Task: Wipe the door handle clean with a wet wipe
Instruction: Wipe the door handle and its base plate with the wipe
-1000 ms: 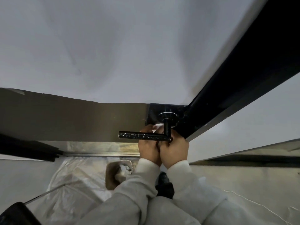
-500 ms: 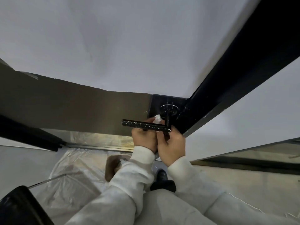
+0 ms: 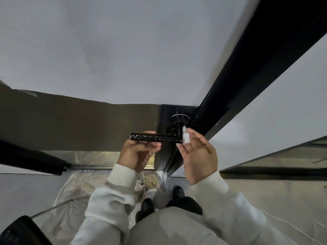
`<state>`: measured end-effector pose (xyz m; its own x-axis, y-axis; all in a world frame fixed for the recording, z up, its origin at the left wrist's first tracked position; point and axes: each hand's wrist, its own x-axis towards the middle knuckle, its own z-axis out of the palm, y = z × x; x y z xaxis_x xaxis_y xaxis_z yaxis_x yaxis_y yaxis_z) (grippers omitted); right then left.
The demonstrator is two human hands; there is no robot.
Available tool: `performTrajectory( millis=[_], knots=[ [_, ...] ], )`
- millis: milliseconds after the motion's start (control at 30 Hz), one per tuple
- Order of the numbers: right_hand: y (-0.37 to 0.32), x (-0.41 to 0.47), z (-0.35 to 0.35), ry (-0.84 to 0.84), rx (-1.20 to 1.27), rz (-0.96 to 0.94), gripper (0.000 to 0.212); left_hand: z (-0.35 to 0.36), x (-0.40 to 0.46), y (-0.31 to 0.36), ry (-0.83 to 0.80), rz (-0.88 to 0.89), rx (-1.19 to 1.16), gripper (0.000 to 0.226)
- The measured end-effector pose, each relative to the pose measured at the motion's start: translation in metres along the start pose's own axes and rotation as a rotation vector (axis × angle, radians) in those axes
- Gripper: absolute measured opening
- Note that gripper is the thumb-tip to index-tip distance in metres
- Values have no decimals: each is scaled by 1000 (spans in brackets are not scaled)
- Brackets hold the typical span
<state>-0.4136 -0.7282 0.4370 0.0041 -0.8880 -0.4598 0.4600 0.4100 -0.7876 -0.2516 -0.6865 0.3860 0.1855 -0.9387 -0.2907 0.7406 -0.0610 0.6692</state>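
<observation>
The right hand [image 3: 198,156] pinches a small folded white wet wipe [image 3: 186,137] between thumb and fingertips, pressed against the bend of the black, speckled, L-shaped metal lever door handle [image 3: 155,138], where the bar meets its neck. The left hand [image 3: 138,152] curls round the bar from below, near its free end, steadying it. Behind, the neck runs into a round black rosette [image 3: 179,118] on the dark door edge [image 3: 247,76]; clear plastic sheeting [image 3: 70,191] covers the floor beneath two black shoes [image 3: 146,206]. Judging by this, wiping is underway at the corner; pale flecks along the bar suggest most of its length still needs passes, though they may be its finish.
</observation>
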Motion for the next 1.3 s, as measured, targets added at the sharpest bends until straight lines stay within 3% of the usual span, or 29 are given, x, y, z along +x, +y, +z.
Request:
performTrajectory(
  millis=[133,233,300,367,500,633,733,833,1033,1133,1233,1300],
  knots=[
    [5,0,4,11,-496,-346,28,-7,-10,19,-66,93,-40,38],
    [-1,-6,7,43,-804,-645,28,1,-11,26,42,168,176,40],
    [-5,-6,7,-31,-958,-918,25,4,-13,32,92,237,343,29],
    [-5,-3,10,-98,-1114,-1077,26,6,-14,43,120,289,558,10],
    [-10,6,26,-144,-1409,-1127,31,13,-16,66,99,259,953,6],
    [-12,-2,24,-257,-1643,-1050,31,19,-21,77,93,236,1157,9],
    [-13,-20,8,-255,-1563,-986,36,25,-24,81,83,316,1396,7],
    [-21,-9,11,-185,-1414,-940,28,33,-20,86,15,357,1596,10],
    [-18,0,18,-61,-1279,-1185,16,53,-9,83,-94,276,1725,16],
    [-20,0,18,-6,-1148,-1139,20,53,-9,81,-44,280,1714,16],
    [-18,15,30,6,-1347,-1189,22,50,-8,78,-35,294,1711,15],
    [-10,16,39,-93,-1463,-1199,28,47,-9,75,-16,284,1689,15]
  ],
)
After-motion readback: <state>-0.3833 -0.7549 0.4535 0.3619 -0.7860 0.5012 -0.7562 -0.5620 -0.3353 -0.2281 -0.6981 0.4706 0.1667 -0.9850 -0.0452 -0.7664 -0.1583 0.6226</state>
